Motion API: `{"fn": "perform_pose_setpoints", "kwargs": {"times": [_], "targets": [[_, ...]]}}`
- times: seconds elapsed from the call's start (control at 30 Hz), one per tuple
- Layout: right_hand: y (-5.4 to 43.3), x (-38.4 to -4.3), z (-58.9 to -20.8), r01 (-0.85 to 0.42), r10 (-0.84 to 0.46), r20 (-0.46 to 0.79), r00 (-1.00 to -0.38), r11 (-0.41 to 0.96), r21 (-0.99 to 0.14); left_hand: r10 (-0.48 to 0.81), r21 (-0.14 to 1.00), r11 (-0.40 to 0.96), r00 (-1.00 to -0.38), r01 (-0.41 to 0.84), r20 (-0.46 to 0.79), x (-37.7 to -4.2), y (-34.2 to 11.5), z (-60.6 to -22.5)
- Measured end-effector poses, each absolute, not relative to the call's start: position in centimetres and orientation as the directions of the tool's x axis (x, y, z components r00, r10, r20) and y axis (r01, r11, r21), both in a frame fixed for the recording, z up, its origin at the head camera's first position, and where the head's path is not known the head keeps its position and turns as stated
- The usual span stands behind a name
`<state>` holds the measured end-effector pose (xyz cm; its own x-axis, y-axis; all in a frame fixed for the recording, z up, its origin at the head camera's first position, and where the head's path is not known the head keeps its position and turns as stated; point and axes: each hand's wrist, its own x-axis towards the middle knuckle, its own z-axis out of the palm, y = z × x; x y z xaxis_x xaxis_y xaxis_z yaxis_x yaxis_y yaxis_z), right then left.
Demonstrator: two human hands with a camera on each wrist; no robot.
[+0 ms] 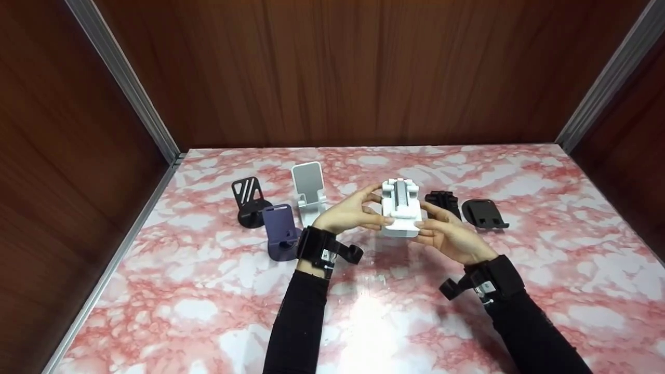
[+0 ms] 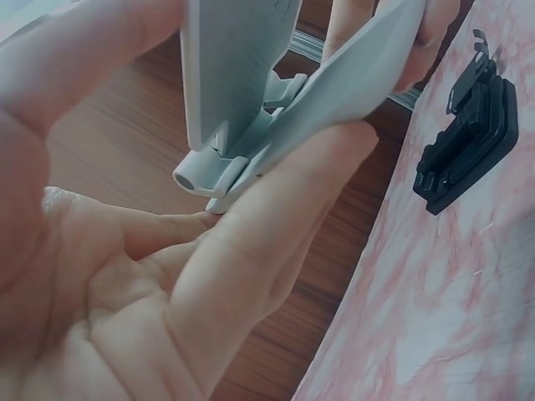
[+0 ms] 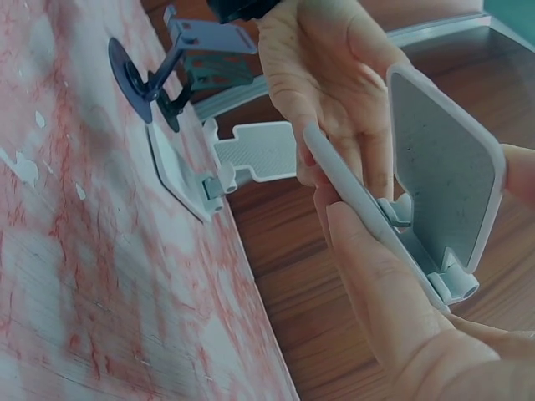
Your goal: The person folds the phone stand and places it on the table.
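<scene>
A white folding phone stand is held up over the table between both hands. My left hand grips its left side, and my right hand grips its right side. From the left wrist view, the stand's grey-padded panel and its base meet at a hinge and stand apart at an angle. In the right wrist view the same panel is tilted away from the base, with fingers lying along the base's underside. Parts of the stand are hidden behind the fingers.
On the marbled table, a black slotted stand, a purple stand and a white stand stand left of the hands. To the right lie a folded black stand and a flat black one. Wooden panels enclose the table.
</scene>
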<state>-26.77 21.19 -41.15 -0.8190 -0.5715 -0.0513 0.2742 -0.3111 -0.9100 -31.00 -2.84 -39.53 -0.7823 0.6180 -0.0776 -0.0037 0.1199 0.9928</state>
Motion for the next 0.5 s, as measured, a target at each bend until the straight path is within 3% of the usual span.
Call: {"fn": "perform_pose_setpoints", "kwargs": {"times": [0.5], "targets": [[20.95, -26.80, -41.35, 0.245, -0.540, -0.073, -0.839, -0.254, -0.936, 0.620, 0.986, 0.152, -0.784, 0.072, -0.038, -31.21, -2.78, -39.82]]}}
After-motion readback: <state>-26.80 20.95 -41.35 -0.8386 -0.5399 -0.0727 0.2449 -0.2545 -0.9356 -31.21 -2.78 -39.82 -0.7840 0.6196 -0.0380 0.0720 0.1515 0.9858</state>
